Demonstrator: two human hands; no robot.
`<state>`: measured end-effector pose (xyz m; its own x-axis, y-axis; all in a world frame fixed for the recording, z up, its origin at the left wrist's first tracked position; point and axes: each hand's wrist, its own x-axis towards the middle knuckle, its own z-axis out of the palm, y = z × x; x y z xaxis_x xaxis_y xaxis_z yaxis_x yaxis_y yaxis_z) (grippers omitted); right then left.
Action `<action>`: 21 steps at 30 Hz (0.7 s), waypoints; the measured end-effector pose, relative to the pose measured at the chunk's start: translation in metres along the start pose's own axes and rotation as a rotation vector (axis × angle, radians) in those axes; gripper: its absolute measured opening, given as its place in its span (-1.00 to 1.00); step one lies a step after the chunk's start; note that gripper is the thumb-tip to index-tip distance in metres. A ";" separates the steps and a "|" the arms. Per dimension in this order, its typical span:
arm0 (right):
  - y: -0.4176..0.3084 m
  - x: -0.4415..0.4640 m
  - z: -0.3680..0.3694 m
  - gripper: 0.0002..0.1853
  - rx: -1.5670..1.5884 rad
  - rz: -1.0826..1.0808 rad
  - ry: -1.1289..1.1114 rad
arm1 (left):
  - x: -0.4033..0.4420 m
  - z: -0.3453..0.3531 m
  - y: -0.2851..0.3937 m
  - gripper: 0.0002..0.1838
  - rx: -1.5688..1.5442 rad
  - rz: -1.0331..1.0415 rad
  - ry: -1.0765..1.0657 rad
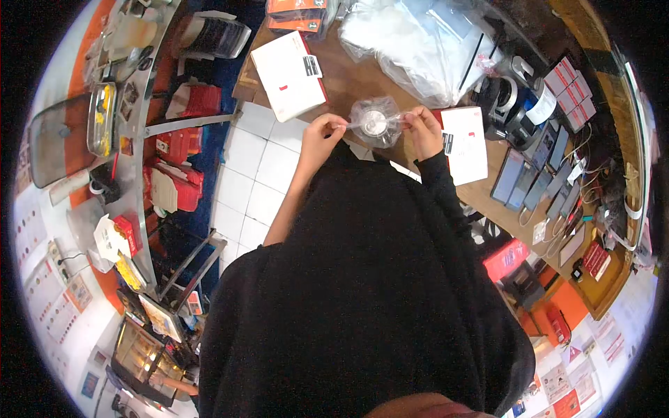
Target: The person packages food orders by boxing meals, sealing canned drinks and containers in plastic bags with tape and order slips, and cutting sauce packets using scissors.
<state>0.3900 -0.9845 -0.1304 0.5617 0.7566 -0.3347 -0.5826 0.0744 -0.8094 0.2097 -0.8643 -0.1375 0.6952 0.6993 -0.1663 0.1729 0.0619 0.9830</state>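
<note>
A small clear plastic bag (366,111) is stretched between my two hands at the near edge of the wooden table. A round, pale silvery item (374,123) shows in or under the plastic; its kind I cannot make out. My left hand (322,143) pinches one end of the bag between thumb and fingers. On the other side, my right hand (424,133) pinches the opposite end. One white box (286,73) with a red edge lies beyond my left hand. Another white box (468,150) lies just right of my right hand.
A heap of clear plastic bags (418,52) covers the table's far side. At right stand a black label printer (512,111) and several phones (533,164) with cables. Orange packets (296,14) lie at the top. Shelves with red boxes (185,143) line the left.
</note>
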 end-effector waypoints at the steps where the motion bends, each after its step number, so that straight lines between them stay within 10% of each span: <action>1: 0.004 0.001 -0.002 -0.97 -0.051 -0.042 -0.034 | 0.001 0.001 -0.001 -0.93 0.026 0.011 0.037; 5: 0.004 -0.001 0.006 -0.94 0.017 -0.031 -0.122 | 0.002 0.005 0.012 -0.95 0.010 0.011 0.049; 12: -0.030 0.005 0.016 -0.90 0.194 0.199 -0.452 | 0.008 0.024 0.047 -0.75 -1.072 -0.053 -0.005; 15: -0.091 -0.021 0.059 -0.87 0.250 0.253 -0.067 | 0.007 0.015 0.096 -0.78 -1.440 -0.054 0.026; 21: -0.168 -0.057 0.086 -0.74 0.602 0.363 -0.449 | -0.048 -0.021 0.182 -0.70 -1.305 0.078 -0.181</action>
<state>0.4055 -0.9841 0.0665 0.0656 0.9780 -0.1979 -0.9683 0.0145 -0.2494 0.1933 -0.8710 0.0515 0.7729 0.6344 -0.0141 -0.5963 0.7338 0.3256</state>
